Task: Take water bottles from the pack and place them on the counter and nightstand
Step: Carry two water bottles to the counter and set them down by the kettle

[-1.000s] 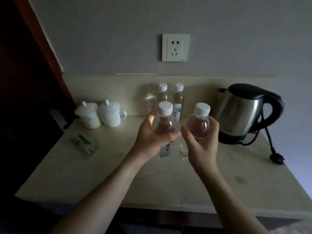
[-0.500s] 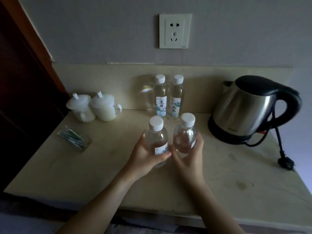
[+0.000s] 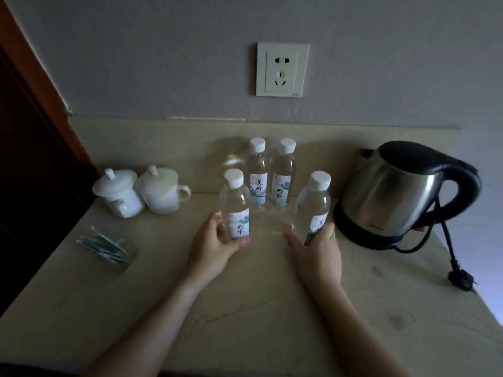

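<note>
Two clear water-filled bottles upright on the counter (image 3: 245,308), left bottle (image 3: 236,208) in the curled left hand (image 3: 212,248), right bottle (image 3: 313,210) in the right hand (image 3: 318,254).

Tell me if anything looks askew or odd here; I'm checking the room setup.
The right-hand bottle, gripped by the right hand, leans left. The kettle's plug lies loose on the counter, unplugged.

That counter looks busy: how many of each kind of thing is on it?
Water bottles: 4: one in the left hand at, one in the right hand at, two at the back
Lidded cups: 2
Kettle: 1
Glass dish of packets: 1
Total: 8
</note>
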The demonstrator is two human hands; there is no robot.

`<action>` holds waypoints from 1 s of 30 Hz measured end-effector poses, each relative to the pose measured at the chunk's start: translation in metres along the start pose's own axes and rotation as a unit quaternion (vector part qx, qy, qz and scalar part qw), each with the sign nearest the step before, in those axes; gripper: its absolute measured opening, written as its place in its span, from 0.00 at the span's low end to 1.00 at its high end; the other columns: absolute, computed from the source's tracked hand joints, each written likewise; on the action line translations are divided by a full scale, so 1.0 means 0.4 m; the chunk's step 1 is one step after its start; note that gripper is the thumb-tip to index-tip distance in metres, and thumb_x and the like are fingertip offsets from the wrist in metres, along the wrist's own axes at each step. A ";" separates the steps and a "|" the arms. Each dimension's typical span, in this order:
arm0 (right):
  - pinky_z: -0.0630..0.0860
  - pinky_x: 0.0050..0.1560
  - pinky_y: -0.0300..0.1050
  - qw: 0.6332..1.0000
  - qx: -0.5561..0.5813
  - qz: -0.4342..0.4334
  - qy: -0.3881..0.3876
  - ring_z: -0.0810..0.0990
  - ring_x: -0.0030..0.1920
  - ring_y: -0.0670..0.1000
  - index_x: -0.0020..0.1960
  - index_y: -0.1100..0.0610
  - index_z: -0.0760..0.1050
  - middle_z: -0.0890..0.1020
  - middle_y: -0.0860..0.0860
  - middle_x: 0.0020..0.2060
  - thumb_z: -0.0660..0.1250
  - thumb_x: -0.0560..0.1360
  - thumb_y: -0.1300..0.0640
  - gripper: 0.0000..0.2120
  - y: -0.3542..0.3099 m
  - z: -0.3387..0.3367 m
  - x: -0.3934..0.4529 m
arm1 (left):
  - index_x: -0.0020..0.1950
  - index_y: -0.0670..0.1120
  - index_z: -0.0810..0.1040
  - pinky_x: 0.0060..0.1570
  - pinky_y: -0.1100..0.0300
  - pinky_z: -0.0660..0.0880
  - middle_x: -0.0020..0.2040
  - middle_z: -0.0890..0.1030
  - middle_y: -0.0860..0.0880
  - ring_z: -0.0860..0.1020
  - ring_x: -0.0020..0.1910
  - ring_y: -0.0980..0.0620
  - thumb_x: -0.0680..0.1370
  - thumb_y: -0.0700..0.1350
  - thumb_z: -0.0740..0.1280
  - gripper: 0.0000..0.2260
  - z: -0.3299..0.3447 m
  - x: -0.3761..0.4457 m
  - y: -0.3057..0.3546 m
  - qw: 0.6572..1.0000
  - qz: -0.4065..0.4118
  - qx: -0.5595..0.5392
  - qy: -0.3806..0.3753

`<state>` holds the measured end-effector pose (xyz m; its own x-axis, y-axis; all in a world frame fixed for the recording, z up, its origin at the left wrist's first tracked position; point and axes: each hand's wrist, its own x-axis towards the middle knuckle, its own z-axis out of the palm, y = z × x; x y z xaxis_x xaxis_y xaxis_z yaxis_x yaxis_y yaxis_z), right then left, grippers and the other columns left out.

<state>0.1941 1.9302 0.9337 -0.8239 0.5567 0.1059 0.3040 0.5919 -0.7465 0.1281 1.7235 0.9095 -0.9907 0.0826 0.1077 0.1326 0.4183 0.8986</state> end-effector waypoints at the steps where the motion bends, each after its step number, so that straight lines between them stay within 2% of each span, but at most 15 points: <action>1: 0.77 0.48 0.55 1.000 -0.001 0.000 0.005 0.77 0.55 0.59 0.51 0.54 0.61 0.77 0.55 0.54 0.74 0.70 0.43 0.25 -0.005 0.009 0.015 | 0.54 0.56 0.74 0.50 0.48 0.79 0.49 0.83 0.53 0.82 0.49 0.50 0.63 0.55 0.80 0.24 -0.001 0.019 0.003 1.000 0.004 -0.001 0.008; 3: 0.77 0.52 0.57 1.000 0.006 -0.004 0.013 0.77 0.58 0.60 0.57 0.57 0.64 0.76 0.57 0.58 0.74 0.71 0.45 0.27 -0.010 0.021 0.041 | 0.54 0.53 0.74 0.43 0.57 0.77 0.47 0.82 0.53 0.81 0.46 0.52 0.66 0.51 0.81 0.22 -0.002 0.052 0.009 1.000 0.010 0.008 0.026; 5: 0.76 0.52 0.55 1.000 0.025 0.001 0.017 0.76 0.57 0.59 0.61 0.58 0.64 0.75 0.56 0.59 0.75 0.70 0.49 0.28 -0.011 0.027 0.065 | 0.52 0.51 0.74 0.38 0.61 0.72 0.45 0.82 0.52 0.80 0.43 0.52 0.67 0.49 0.80 0.20 -0.001 0.083 0.008 0.999 0.006 0.010 0.046; 8: 0.71 0.46 0.49 0.999 0.043 0.021 0.023 0.77 0.53 0.58 0.54 0.54 0.61 0.72 0.52 0.52 0.75 0.71 0.53 0.23 -0.018 0.031 0.094 | 0.48 0.51 0.74 0.36 0.61 0.70 0.42 0.81 0.52 0.78 0.39 0.52 0.67 0.49 0.80 0.18 0.006 0.120 0.000 0.997 0.002 0.015 0.073; 12: 0.72 0.46 0.50 0.997 0.050 0.044 0.041 0.78 0.52 0.60 0.55 0.56 0.62 0.71 0.52 0.50 0.75 0.72 0.52 0.23 -0.027 0.046 0.131 | 0.49 0.50 0.75 0.33 0.70 0.66 0.41 0.79 0.54 0.75 0.36 0.61 0.67 0.47 0.80 0.17 0.016 0.153 0.006 0.996 -0.001 0.010 0.087; 17: 0.71 0.45 0.48 0.998 0.031 0.032 0.042 0.79 0.54 0.62 0.61 0.60 0.64 0.74 0.57 0.54 0.76 0.72 0.53 0.27 -0.039 0.060 0.160 | 0.56 0.50 0.75 0.44 0.59 0.75 0.48 0.83 0.53 0.81 0.45 0.54 0.68 0.48 0.80 0.21 0.026 0.183 -0.002 0.997 -0.011 -0.015 0.076; 21: 0.70 0.47 0.44 0.996 0.081 0.017 0.037 0.77 0.52 0.55 0.63 0.58 0.67 0.72 0.49 0.51 0.74 0.70 0.59 0.25 -0.025 0.054 0.168 | 0.59 0.48 0.75 0.42 0.65 0.73 0.50 0.82 0.53 0.80 0.46 0.55 0.70 0.45 0.79 0.21 0.030 0.195 0.003 0.997 -0.009 -0.023 0.073; 23: 0.70 0.48 0.43 0.996 0.084 0.010 0.033 0.77 0.52 0.52 0.63 0.58 0.69 0.74 0.50 0.53 0.73 0.71 0.60 0.24 -0.017 0.053 0.168 | 0.61 0.48 0.76 0.44 0.62 0.72 0.51 0.83 0.53 0.81 0.48 0.54 0.70 0.46 0.79 0.22 0.033 0.201 -0.003 0.997 -0.007 -0.023 0.073; 30: 0.74 0.49 0.46 0.998 0.057 -0.004 0.040 0.78 0.53 0.59 0.59 0.59 0.69 0.78 0.56 0.55 0.75 0.71 0.58 0.21 -0.020 0.070 0.188 | 0.61 0.50 0.76 0.45 0.60 0.73 0.52 0.84 0.53 0.82 0.50 0.53 0.71 0.47 0.77 0.21 0.039 0.207 -0.011 0.997 0.004 -0.017 0.075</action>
<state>0.1163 1.9507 0.9292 -0.7842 0.5993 0.1608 0.2378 0.5296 -0.8143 0.0459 1.7425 0.9077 -0.9832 -0.0509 0.1752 0.1424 0.3861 0.9114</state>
